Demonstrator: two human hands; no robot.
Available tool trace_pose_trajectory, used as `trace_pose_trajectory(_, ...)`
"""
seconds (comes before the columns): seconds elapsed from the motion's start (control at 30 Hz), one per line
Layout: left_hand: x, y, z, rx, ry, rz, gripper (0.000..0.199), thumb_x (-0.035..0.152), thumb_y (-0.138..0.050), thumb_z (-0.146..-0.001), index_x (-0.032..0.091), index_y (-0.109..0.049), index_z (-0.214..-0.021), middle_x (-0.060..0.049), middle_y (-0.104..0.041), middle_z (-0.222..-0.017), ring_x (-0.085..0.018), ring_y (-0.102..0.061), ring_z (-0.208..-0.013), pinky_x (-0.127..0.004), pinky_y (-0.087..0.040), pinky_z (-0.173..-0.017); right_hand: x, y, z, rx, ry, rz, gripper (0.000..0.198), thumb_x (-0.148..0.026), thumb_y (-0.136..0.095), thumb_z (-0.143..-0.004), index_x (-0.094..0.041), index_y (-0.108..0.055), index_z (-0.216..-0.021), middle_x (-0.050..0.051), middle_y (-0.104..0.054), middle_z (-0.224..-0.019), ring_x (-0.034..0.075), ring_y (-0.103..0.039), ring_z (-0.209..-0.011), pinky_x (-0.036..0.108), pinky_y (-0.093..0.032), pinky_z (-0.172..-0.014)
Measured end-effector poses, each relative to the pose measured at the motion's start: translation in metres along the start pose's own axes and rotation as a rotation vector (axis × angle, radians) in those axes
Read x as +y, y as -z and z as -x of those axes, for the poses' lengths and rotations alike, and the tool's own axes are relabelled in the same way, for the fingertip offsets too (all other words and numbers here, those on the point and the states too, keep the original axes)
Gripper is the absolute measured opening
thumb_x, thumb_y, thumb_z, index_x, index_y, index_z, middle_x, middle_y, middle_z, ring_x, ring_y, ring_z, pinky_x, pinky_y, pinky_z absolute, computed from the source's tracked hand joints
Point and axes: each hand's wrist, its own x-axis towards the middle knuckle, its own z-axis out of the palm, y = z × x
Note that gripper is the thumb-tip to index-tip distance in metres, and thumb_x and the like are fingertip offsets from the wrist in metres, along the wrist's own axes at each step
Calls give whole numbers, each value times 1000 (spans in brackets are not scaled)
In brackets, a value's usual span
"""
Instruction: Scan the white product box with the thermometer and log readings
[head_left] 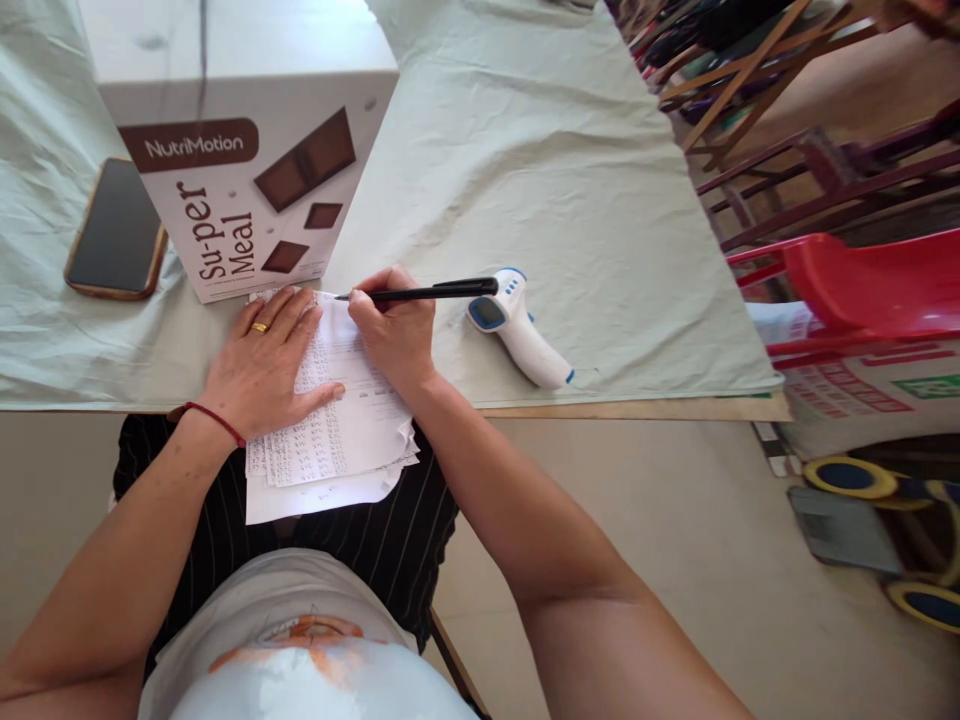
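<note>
My left hand (268,362) lies flat with its fingers stretched over a small stack of paper sheets (352,430), which carry columns of handwriting. A ring and a red wrist cord are on it. My right hand (397,330) is closed around a black pen (442,289), whose tip meets the top of the uppermost sheet. The stack's lower part hangs over the table's front edge. A white and blue infrared thermometer (517,330) lies just right of my right hand. Directly behind the papers stands a white and brown NutriMotion box (247,190).
A dark smartphone (116,230) lies left of the box on the pale green tablecloth (480,150). Off the table's right side are a red plastic chair (862,280), a printed sack (877,390), and a grey object with yellow-rimmed wheels (847,525) on the floor.
</note>
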Motion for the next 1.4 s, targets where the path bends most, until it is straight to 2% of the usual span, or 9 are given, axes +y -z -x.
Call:
trace_pose_trajectory(0.37,0,1,0,-19,1,2,81,55,-67,-94,12,-43,-158,-22,-39,-169,-41,-33,-159,-58,-24,-132,-2,0,0,34,-6,0,12,-20,-56,-78,-25,-54,-68,-6,-57,-62,13,-54,-62,29,-51,-63)
trace_pose_trajectory(0.57,0,0,0,-5,1,-3,81,54,-68,-94,12,-44,-158,-21,-40,-169,-40,-34,-159,-59,-24,-132,-1,0,0,-1,-42,-11,14,-18,-58,-81,-25,-53,-70,-6,-56,-64,14,-56,-65,31,-53,-68)
trace_pose_trajectory(0.73,0,1,0,-11,1,-12,80,56,-67,-94,12,-45,-158,-21,-40,-169,-39,-34,-159,-57,-24,-132,0,0,0,11,-5,33,14,-16,-57,-81,-25,-54,-70,-5,-55,-65,14,-55,-67,31,-52,-68)
trace_pose_trajectory(0.93,1,2,-1,-29,10,-14,82,55,-67,-94,7,-45,-156,-24,-40,-168,-41,-33,-159,-58,-23,-133,0,1,0,-21,12,36,15,-17,-56,-82,-25,-51,-70,-6,-53,-65,14,-54,-64,29,-51,-65)
trace_pose_trajectory(1.13,-1,1,-1,-13,-1,-5,80,55,-68,-93,12,-45,-157,-21,-40,-169,-40,-34,-159,-58,-24,-132,2,1,0,23,28,11,15,-17,-57,-82,-25,-52,-70,-6,-55,-64,13,-55,-64,29,-51,-66)
trace_pose_trajectory(1.3,0,2,-1,-33,9,-12,83,55,-69,-93,7,-45,-157,-23,-39,-168,-41,-33,-159,-57,-23,-132,5,0,-1,-5,28,25,13,-18,-57,-84,-25,-54,-73,-6,-55,-66,13,-56,-65,29,-51,-67)
trace_pose_trajectory(1.4,0,1,-1,-25,7,-7,82,54,-69,-93,9,-45,-157,-22,-40,-169,-42,-33,-159,-57,-23,-132,5,0,-1,-10,36,22,13,-19,-57,-85,-24,-54,-73,-6,-55,-65,12,-56,-64,28,-51,-66)
